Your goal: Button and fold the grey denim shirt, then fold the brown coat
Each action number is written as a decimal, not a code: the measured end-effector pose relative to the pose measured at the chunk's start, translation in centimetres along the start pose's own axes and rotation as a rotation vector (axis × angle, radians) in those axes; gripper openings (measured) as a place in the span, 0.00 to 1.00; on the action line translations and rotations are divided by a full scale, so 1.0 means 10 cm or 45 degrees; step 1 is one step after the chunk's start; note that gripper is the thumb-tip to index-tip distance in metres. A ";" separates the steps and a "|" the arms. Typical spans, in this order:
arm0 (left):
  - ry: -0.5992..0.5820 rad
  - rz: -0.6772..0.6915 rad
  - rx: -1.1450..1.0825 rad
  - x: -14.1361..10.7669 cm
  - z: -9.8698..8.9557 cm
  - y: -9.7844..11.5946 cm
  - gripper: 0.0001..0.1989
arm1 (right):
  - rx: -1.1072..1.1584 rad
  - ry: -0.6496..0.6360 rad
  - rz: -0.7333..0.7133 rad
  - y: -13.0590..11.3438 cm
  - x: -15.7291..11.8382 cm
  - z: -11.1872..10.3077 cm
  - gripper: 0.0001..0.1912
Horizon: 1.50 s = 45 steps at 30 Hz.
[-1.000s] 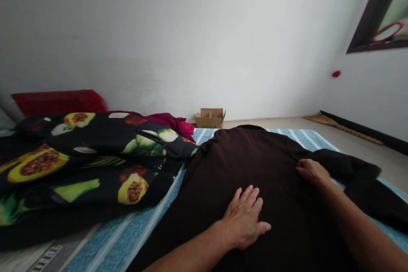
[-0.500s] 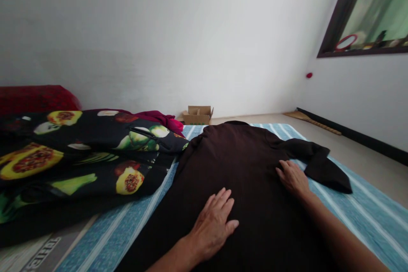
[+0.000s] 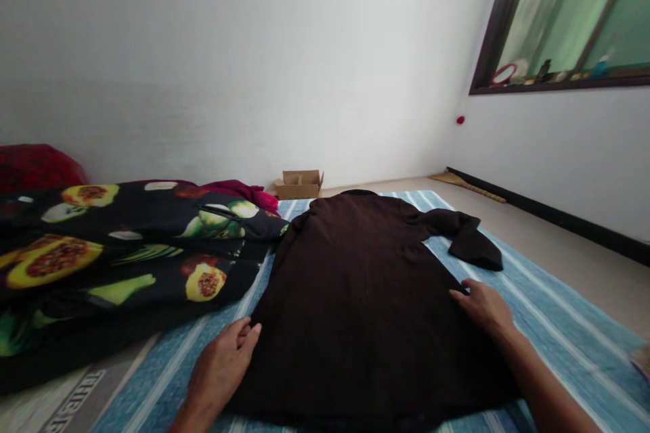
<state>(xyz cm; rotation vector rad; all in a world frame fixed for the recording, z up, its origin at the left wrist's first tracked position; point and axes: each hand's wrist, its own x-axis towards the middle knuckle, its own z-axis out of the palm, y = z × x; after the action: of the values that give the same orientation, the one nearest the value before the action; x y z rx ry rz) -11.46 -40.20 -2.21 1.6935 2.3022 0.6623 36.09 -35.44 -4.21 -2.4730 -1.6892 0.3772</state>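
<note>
A dark brown long-sleeved shirt lies spread out, its collar at the far end and its hem towards me. At the shirt's left edge, my left hand has its fingers curled and the thumb beside them, closed on the cloth. My right hand pinches the opposite edge between thumb and fingers, below the sleeve. That right sleeve lies bent outward on the bedding; the left sleeve cannot be made out.
Under the shirt is a blue striped mat. Black fruit-print fabric lies along the left, with magenta cloth behind it. A small cardboard box stands by the wall. A window is at upper right.
My hands have moved apart from the middle of the shirt to its two side edges and closed there. The view has shifted, and the shirt's hem now shows.
</note>
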 end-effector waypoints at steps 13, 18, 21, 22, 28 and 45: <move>0.004 -0.151 0.058 -0.12 -0.22 0.02 0.16 | -0.311 0.073 -0.010 -0.02 -0.45 -0.02 0.18; -0.024 -0.290 -0.254 -0.16 -0.30 0.04 0.12 | -0.297 0.032 0.009 0.02 -0.44 -0.02 0.18; -0.071 -0.371 -0.448 -0.23 -0.30 0.02 0.15 | -0.298 0.010 -0.006 0.04 -0.44 -0.02 0.16; -0.085 -0.400 -0.489 -0.26 -0.29 0.02 0.16 | -0.298 0.004 -0.010 0.05 -0.44 -0.01 0.15; -0.088 -0.397 -0.643 -0.34 -0.27 -0.01 0.15 | -0.279 -0.024 0.041 0.07 -0.44 -0.04 0.15; -0.091 -0.417 -0.792 -0.41 -0.42 0.09 0.19 | 0.097 0.043 0.102 0.54 -0.33 0.16 0.13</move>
<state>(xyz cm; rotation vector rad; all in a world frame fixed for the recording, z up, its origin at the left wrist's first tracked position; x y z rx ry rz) -11.12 -44.79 1.49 1.0167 1.9627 1.0736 39.33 -40.56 -6.55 -2.4832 -1.5370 0.3975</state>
